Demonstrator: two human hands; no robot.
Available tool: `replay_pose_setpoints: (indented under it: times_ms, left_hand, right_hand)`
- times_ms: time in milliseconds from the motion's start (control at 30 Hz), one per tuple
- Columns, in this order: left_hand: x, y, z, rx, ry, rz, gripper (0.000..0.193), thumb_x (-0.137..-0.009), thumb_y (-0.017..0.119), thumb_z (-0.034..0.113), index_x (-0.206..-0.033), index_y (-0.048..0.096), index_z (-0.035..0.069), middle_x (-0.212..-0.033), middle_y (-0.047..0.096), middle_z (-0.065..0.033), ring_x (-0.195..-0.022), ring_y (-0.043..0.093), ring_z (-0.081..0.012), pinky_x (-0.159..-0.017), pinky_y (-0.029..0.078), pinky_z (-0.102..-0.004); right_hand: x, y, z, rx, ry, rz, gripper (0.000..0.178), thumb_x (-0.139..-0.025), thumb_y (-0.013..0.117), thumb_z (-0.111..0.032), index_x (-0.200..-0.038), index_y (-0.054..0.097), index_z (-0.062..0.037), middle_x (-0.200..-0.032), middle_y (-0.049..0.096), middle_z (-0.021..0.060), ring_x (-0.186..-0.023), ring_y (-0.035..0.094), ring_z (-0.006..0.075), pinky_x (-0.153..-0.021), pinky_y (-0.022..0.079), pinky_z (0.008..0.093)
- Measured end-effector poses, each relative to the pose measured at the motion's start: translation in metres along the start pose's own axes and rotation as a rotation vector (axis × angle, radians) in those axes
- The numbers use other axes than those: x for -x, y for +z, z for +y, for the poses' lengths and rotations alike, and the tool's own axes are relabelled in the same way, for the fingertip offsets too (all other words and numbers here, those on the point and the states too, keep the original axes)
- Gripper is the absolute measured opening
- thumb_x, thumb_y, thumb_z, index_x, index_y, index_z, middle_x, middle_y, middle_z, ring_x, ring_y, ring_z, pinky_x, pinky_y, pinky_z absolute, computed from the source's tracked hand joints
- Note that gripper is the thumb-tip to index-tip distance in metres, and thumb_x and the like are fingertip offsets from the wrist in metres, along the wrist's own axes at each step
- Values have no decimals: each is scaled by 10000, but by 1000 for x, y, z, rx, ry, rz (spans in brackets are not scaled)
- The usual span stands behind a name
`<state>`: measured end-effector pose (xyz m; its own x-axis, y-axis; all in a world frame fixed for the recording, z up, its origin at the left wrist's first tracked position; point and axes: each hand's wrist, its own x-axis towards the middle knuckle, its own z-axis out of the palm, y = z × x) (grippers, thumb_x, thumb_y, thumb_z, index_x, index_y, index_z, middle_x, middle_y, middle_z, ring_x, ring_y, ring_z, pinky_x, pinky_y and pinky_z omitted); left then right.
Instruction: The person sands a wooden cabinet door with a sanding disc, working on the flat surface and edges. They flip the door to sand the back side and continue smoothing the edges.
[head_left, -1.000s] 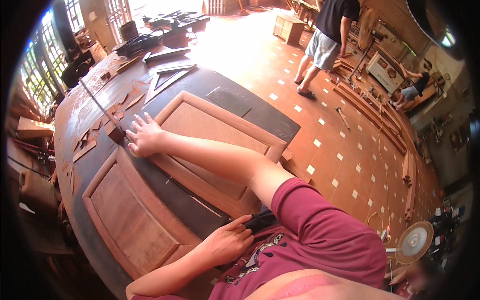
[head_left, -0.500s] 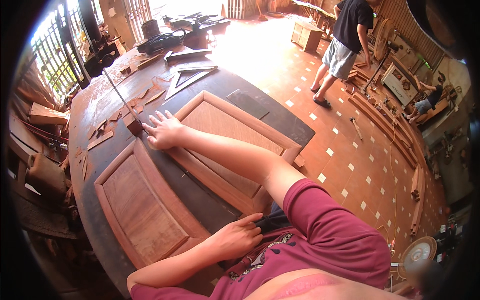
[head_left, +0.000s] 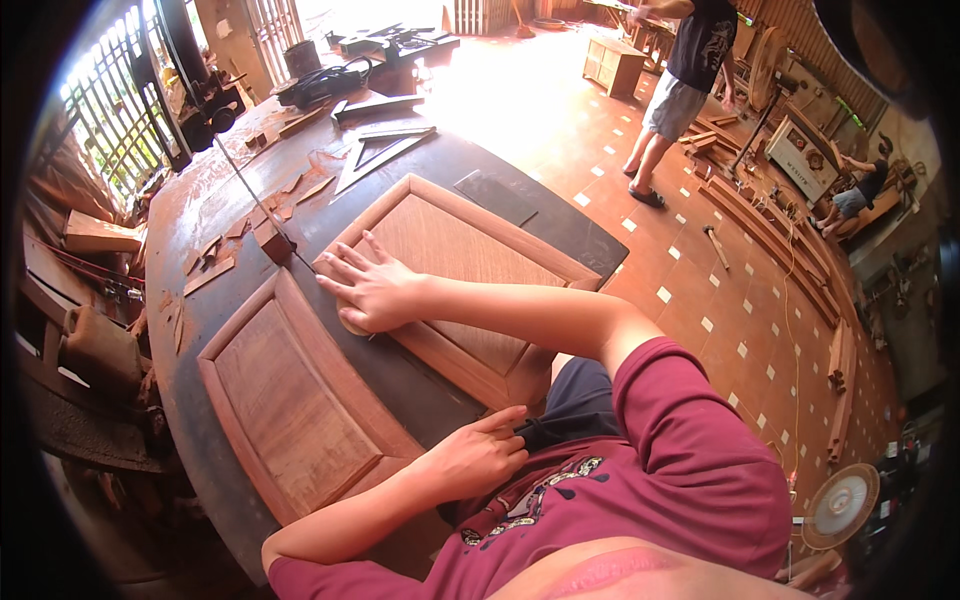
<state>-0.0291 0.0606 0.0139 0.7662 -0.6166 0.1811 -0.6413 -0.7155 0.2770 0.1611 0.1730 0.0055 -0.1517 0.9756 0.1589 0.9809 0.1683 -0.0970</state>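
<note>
A framed wooden panel [head_left: 470,270] lies on the dark worktable, its raised border lighter at the far edge. My right hand [head_left: 375,290] rests palm down with spread fingers on the panel's left border. A pale edge of something thin shows under the heel of that hand; its kind is hidden. Close to my body, my left hand [head_left: 478,460] is beside the panel's near corner, index finger stretched out and the other fingers loosely bent. Nothing shows in it. A second framed panel [head_left: 300,410] lies to the left, with a gap between the two.
On the table [head_left: 190,400] are wood scraps [head_left: 210,275], a small wood block [head_left: 272,242], a triangular square [head_left: 385,160] and a dark flat plate [head_left: 495,198]. A co-worker [head_left: 690,90] stands beyond, near long timber [head_left: 770,230]. A hammer [head_left: 716,245] lies on the tiled floor.
My right hand has slid right and nearer along the panel's border. My left hand stays near the same corner. The standing co-worker has turned and raised an arm.
</note>
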Motion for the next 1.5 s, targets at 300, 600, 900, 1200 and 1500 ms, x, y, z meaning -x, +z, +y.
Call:
replay_pose_setpoints:
  times_ms: [300,600,900,1200,1500]
  left_hand:
    - [1,-1,6,270,89,50,439,-862,682,197,-1252,675,-4,-1094,744,-121,-1068,723,-281,-1146,495,-469]
    - [12,22,9,153,-199,25,642,-894,710,226,-1451,529,-37,-1216,685,-177,-1141,683,-350,-1014,541,-461]
    - [11,17,8,217,-265,-136,648,-921,714,306,-1453,545,-23,-1333,650,-263,-1226,654,-396,-1047,532,-476]
    - [13,21,8,227,-256,-99,673,-915,710,283,-1482,499,-13,-1290,657,-277,-1196,656,-422,-1031,541,-486]
    - [8,10,7,370,-338,-87,513,-929,707,269,-1260,529,-80,-1111,680,-310,-1065,678,-461,-943,559,-513]
  right_hand:
    - [89,-16,-23,-52,-38,-24,673,-1069,368,-440,-1653,334,-106,-1726,206,243,-1625,117,409,-1245,14,731]
    - [175,-35,-58,-35,35,-27,664,-1072,431,-412,-1653,329,-107,-1728,217,227,-1628,116,406,-1222,16,753]
    - [233,-45,-84,-49,219,17,598,-1090,421,-412,-1627,398,-150,-1743,213,166,-1630,88,410,-1215,-60,747]
    - [239,-45,-88,-37,298,25,588,-1085,454,-397,-1631,405,-184,-1744,214,162,-1632,41,416,-1208,-79,749]
    - [241,-47,-96,-67,401,11,594,-1063,481,-353,-1629,405,-189,-1742,211,172,-1631,17,426,-1193,-9,784]
